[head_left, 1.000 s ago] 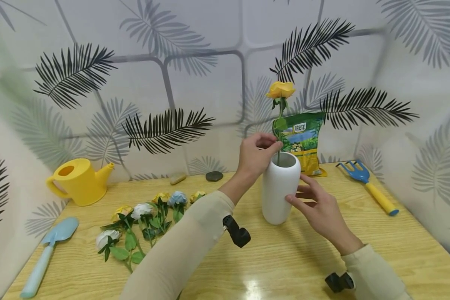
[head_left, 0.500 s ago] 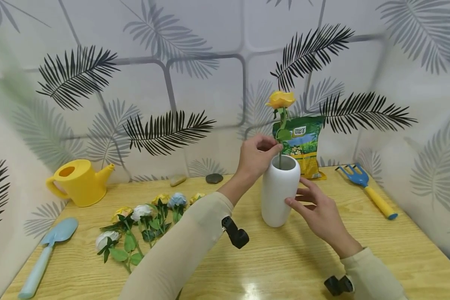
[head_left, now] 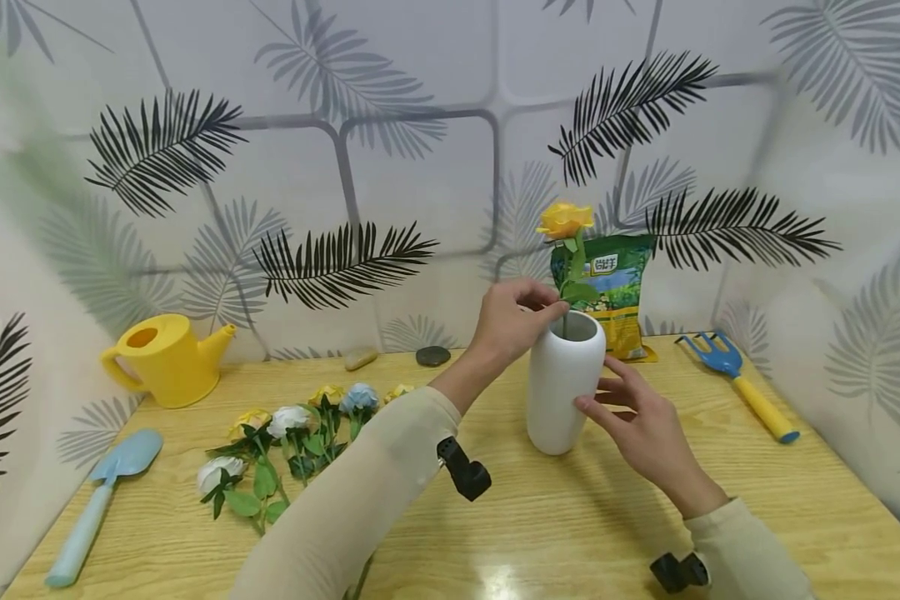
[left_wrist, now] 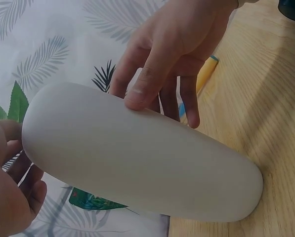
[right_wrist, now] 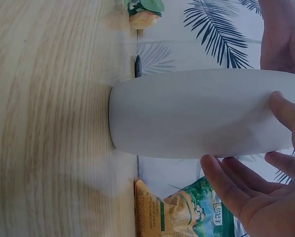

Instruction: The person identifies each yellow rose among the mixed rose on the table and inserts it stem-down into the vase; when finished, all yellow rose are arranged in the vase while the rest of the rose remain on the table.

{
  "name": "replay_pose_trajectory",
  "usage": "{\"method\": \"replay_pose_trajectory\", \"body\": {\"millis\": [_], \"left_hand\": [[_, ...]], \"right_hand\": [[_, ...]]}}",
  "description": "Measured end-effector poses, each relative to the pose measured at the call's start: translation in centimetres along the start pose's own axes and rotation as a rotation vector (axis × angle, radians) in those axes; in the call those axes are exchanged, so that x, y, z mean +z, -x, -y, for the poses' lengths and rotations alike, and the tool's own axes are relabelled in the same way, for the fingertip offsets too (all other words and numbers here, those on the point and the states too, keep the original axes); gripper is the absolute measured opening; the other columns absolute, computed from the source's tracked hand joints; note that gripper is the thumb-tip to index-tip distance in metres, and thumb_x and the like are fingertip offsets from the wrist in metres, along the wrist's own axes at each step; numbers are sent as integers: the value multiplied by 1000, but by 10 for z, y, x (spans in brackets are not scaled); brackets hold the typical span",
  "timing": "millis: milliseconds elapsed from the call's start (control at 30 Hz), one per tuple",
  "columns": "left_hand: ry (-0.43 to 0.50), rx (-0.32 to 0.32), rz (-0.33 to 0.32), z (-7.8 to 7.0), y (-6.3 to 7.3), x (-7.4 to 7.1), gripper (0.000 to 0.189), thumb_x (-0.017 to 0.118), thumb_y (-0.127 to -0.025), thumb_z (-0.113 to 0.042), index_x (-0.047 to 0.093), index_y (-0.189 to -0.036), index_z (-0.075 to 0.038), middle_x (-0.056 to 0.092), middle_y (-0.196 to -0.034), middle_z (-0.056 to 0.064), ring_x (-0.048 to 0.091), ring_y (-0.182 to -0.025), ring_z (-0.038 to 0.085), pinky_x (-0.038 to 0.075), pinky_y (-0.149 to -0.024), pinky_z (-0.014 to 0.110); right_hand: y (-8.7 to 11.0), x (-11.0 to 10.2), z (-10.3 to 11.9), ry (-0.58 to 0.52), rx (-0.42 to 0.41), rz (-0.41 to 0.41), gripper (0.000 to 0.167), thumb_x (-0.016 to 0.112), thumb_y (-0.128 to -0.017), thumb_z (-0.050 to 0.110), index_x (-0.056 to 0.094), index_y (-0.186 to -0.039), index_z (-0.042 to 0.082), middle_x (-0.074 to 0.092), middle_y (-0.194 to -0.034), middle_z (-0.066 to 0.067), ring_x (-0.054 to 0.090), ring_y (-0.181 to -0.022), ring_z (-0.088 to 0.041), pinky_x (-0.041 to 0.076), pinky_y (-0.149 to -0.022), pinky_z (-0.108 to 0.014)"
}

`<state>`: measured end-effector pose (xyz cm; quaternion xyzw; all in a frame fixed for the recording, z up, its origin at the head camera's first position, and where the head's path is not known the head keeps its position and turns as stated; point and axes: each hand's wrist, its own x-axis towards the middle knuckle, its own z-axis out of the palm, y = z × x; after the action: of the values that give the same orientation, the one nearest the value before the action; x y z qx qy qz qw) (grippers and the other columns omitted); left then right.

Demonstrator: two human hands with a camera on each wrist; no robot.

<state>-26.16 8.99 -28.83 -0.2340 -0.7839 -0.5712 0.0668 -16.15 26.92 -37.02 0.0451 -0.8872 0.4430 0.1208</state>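
Observation:
A white vase (head_left: 562, 392) stands upright on the wooden table, right of centre. My left hand (head_left: 512, 321) pinches the stem of a yellow rose (head_left: 565, 220) just over the vase's mouth. The lower stem reaches down into the opening, and its end is hidden inside. At the vase's right side is my right hand (head_left: 648, 429), holding it lightly between thumb and fingers. The right wrist view shows that thumb on the white wall of the vase (right_wrist: 196, 113) and the fingertips along its side. Only green leaves (left_wrist: 18, 103) of the rose appear in the left wrist view.
Several cut roses (head_left: 288, 421) lie left of my left forearm. Farther left are a yellow watering can (head_left: 172, 362) and a light-blue trowel (head_left: 112, 492). Two stones (head_left: 432, 356) lie along the wall. Behind the vase stands a green-and-yellow bag (head_left: 622, 292); a blue hand fork (head_left: 750, 387) lies right.
The yellow rose has come down, its stem deeper in the vase, with my left hand lowering slightly. My right hand keeps its place at the vase. The head view has shifted a little.

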Motion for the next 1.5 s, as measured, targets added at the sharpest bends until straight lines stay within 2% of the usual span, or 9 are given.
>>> {"method": "replay_pose_trajectory", "body": {"millis": [300,1033,1333,1500], "left_hand": [[-51,-15,26,3,6,-2,14,76,-90,-17,78,-98,-6,74,-101,8,64,-92,18,53,-67,20],[35,-86,27,2,3,-5,14,78,-88,-15,78,-98,-5,74,-102,8,62,-90,16,54,-67,19],[33,-87,20,1,4,-6,12,79,-88,-13,78,-96,-3,74,-101,8,61,-88,12,53,-67,18],[30,-77,10,1,4,-6,11,79,-87,-12,78,-95,-3,75,-99,8,62,-88,14,52,-67,19]], "right_hand": [[0,1,-1,3,-24,-17,67,68,-98,30,38,-154,11,63,-132,-28,68,-112,-43,60,-86,-53],[-3,-1,4,-7,-20,-14,65,68,-98,27,39,-154,10,64,-130,-28,69,-110,-43,60,-86,-53],[-3,-1,5,-2,-8,-8,67,68,-98,30,38,-154,9,63,-132,-29,68,-112,-43,59,-86,-53],[-2,-1,5,-4,-6,-6,67,68,-98,30,38,-154,10,62,-132,-29,68,-112,-43,59,-86,-54]]}}
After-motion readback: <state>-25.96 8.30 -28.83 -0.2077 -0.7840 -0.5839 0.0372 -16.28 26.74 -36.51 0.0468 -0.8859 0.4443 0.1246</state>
